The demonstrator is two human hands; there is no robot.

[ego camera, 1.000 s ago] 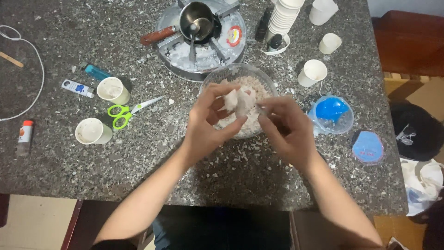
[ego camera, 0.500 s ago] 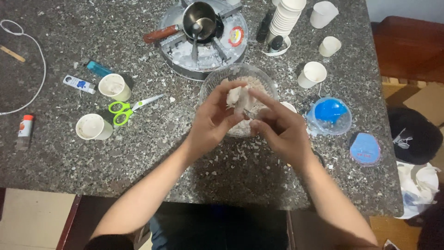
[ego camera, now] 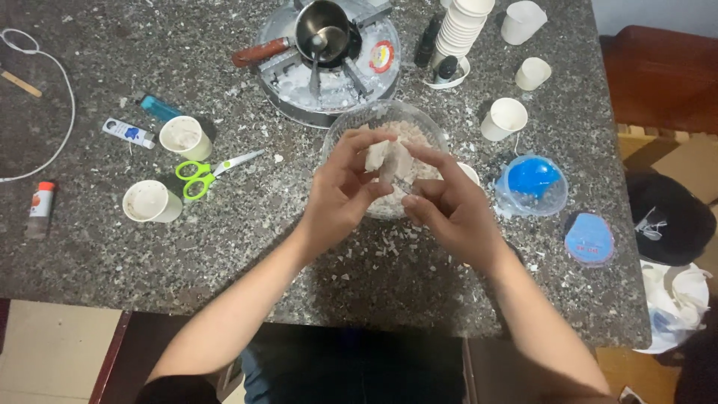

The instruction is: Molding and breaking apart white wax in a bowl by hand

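While hovering over the clear bowl (ego camera: 351,120) at frame centre, both hands (ego camera: 340,191) (ego camera: 449,209) are pinching one pale waxy chunk (ego camera: 385,158). Breaking it low over the bowl is probably keeping crumbs off the worktop (ego camera: 247,224).

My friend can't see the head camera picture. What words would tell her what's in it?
Two bare hands, left hand and right hand, hold a pale chunk together over a clear bowl of similar pieces on a speckled stone table. Around them lie green scissors, paper cups and a small metal pot.
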